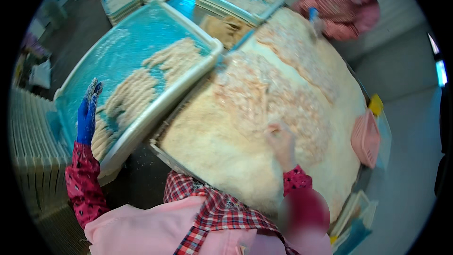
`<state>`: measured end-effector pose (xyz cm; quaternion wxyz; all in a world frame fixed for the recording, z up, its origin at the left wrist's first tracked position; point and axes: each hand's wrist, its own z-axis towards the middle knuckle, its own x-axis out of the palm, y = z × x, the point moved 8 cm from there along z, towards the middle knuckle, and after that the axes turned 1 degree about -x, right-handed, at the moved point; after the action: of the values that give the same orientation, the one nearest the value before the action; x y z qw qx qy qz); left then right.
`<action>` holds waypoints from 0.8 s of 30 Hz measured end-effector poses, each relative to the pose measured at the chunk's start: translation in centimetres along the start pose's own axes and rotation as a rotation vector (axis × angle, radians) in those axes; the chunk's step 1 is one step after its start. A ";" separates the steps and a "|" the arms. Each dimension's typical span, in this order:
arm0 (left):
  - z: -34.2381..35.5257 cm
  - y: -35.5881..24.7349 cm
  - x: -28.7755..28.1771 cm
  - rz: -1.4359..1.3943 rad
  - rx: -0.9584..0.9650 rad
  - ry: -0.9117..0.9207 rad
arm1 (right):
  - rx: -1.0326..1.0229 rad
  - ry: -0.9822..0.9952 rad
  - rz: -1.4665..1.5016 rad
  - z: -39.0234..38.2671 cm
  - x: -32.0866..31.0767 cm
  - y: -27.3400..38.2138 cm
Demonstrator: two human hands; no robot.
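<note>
Blue-gloved left hand (87,113) straight-fingered, released, over tray (127,42), right hand (281,140) bent at pale pieces (247,85), grip unclear

The left hand (88,108) wears a blue, white-speckled glove (85,125). At left, the rectangular plastic tray (122,52) is turquoise, white-rimmed.

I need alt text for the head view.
A blue-gloved left hand is over a white-rimmed tray of pale strips; the right hand is at pale pieces on a powder-covered table. Across it is a co-worker in pink.
</note>
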<state>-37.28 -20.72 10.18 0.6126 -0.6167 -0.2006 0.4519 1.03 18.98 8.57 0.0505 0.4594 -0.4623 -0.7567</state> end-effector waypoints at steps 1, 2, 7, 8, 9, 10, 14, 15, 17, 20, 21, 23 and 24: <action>-0.7 -0.8 3.5 0.019 -0.095 0.037 | 0.048 0.058 0.013 -3.0 0.1 -0.6; -1.4 -1.7 6.7 0.045 -0.185 0.068 | 0.093 0.093 -0.019 -5.8 -0.6 -1.7; -8.0 -6.4 25.0 0.410 0.381 0.821 | 0.360 0.027 -0.213 -18.3 -7.0 -10.1; -10.0 -5.9 27.9 0.376 0.393 0.918 | 0.385 -0.034 -0.212 -19.3 -7.9 -11.4; -11.8 -6.3 30.9 0.265 0.474 1.020 | 0.412 -0.099 -0.211 -20.3 -8.9 -12.5; -13.5 -6.0 33.8 0.212 0.490 1.108 | 0.438 -0.167 -0.217 -21.0 -9.9 -13.1; -16.3 -5.2 43.6 0.359 0.663 1.050 | 0.259 -0.234 -0.608 -16.8 -5.5 -8.5; -16.1 -5.2 44.9 0.340 0.660 1.016 | 0.245 -0.215 -0.687 -15.0 -4.1 -7.6; -16.1 -6.1 46.3 0.309 0.601 1.067 | 0.306 -0.074 -0.570 -13.0 -0.8 -7.7; -14.6 -6.0 44.0 0.297 0.545 1.045 | 0.372 -0.135 -0.193 -12.7 -0.4 -7.6; -14.3 -5.6 42.5 0.297 0.533 1.037 | 0.406 -0.199 -0.029 -13.3 -1.1 -8.1; -13.0 -4.5 39.1 0.191 0.397 0.990 | 0.382 -0.468 0.176 -15.0 -5.3 -10.3; -12.7 -4.3 37.5 0.210 0.397 0.933 | 0.473 -0.619 0.357 -15.8 -7.0 -10.3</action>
<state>-6.62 2.76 0.50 0.6934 -0.6412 0.2464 0.2174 20.36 18.00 2.99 -0.0672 0.1221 -0.6889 -0.7113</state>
